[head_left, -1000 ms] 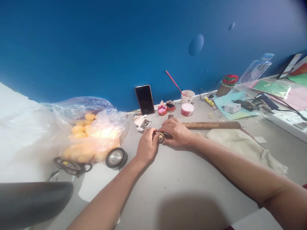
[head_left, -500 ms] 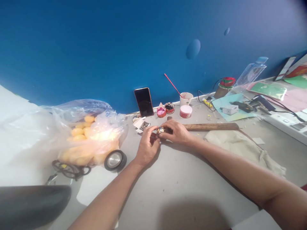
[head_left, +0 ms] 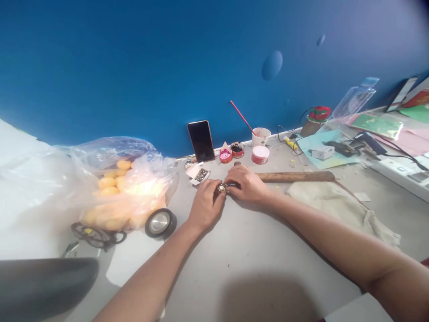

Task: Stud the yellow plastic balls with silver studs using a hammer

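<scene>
A small, shiny gold-and-dark patterned ball is held low over the table between the thumb and fingers of my left hand. Just to its right, my right hand has its thumb and fingers drawn together, the tips close against the ball; whatever they pinch is too small to make out. Behind my left hand stands a small open white box with little metal pieces inside. The dark head of a wooden-handled tool is partly hidden by my right hand, its handle reaching rightward.
A phone leans on the blue wall. Beside it are a pink tub, a dark-filled tub, a lidded tub and a cup. A bag of yellow balls lies left, a cloth right.
The ball has moved slightly left and down with my left hand, and its visible side differs. My right fingers have shifted off its top to its right side.
</scene>
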Demonstrator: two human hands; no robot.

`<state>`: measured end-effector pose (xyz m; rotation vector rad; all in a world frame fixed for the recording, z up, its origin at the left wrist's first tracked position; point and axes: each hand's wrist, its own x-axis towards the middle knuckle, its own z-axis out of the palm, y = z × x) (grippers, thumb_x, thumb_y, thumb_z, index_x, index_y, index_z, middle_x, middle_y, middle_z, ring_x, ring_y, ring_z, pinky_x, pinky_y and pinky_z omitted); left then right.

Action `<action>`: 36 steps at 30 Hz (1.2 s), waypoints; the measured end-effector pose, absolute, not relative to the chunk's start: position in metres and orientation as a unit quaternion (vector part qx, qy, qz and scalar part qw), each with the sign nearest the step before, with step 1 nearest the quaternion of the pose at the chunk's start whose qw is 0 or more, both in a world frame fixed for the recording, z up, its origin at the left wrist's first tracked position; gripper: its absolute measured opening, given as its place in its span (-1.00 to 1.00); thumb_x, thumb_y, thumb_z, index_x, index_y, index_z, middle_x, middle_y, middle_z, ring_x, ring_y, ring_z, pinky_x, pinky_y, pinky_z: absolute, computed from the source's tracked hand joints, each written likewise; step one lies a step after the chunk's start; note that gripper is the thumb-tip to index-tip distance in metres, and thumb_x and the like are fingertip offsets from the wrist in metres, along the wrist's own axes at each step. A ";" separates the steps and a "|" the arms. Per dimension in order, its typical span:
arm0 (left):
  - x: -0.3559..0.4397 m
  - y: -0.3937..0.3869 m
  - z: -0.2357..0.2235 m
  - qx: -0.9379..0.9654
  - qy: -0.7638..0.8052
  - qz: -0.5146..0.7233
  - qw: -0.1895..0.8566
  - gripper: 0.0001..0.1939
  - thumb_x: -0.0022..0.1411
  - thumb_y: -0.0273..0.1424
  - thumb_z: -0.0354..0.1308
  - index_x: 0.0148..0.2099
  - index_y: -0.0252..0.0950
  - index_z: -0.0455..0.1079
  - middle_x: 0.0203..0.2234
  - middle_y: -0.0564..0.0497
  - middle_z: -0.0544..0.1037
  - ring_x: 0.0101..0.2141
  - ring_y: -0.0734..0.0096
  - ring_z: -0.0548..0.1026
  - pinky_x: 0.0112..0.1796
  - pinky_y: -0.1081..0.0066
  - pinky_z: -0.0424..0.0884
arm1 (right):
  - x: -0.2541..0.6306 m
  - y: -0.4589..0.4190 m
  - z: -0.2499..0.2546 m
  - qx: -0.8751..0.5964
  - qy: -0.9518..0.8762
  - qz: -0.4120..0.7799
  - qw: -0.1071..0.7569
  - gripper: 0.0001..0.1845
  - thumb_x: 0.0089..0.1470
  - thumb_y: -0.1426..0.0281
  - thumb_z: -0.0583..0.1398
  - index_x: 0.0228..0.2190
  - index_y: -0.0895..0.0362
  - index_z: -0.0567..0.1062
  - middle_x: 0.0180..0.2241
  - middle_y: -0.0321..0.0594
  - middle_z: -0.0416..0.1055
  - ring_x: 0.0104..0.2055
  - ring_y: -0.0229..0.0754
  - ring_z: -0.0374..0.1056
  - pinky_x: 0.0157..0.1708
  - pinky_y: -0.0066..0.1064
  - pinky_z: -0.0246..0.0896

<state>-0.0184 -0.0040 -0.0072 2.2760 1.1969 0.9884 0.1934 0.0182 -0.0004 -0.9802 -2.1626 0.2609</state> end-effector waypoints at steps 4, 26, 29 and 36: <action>-0.019 -0.003 -0.009 0.812 0.435 0.342 0.188 -0.73 0.35 -0.37 0.23 0.08 -0.27 0.45 -0.11 -0.11 0.58 -0.02 0.10 0.51 0.05 0.11 0.45 | 0.191 0.013 0.001 -0.385 -0.854 0.088 0.340 -0.84 0.07 0.54 0.30 -0.27 0.12 0.63 -0.25 -0.12 0.60 -0.02 0.08 0.40 0.01 -0.08 0.27; -0.020 -0.005 -0.016 0.788 0.455 0.373 0.178 -0.47 0.30 -0.45 0.21 0.29 -0.27 0.27 0.04 -0.19 0.55 0.02 0.12 0.54 0.10 0.06 0.47 | 0.189 0.010 0.004 -0.365 -0.865 0.083 0.334 -0.51 0.05 0.53 0.28 0.05 0.14 0.53 0.01 -0.01 0.56 0.15 0.13 0.35 0.18 0.03 0.23; -0.020 -0.005 -0.014 0.791 0.455 0.364 0.183 -0.44 0.26 -0.49 0.20 0.29 -0.26 0.27 0.00 -0.16 0.57 0.01 0.11 0.53 0.11 0.04 0.46 | 0.191 0.010 0.003 -0.382 -0.865 0.077 0.317 -0.57 0.02 0.50 0.31 -0.02 0.14 0.56 -0.04 -0.01 0.57 0.13 0.16 0.36 0.17 0.05 0.22; -0.018 -0.008 -0.008 0.775 0.446 0.383 0.233 -0.57 0.33 -0.38 0.19 0.23 -0.24 0.34 -0.02 -0.15 0.57 -0.01 0.12 0.54 0.09 0.06 0.44 | 0.193 0.017 -0.002 -0.407 -0.858 0.084 0.302 -0.54 0.08 0.45 0.36 0.05 0.13 0.54 -0.08 0.01 0.58 0.03 0.12 0.42 0.09 0.00 0.31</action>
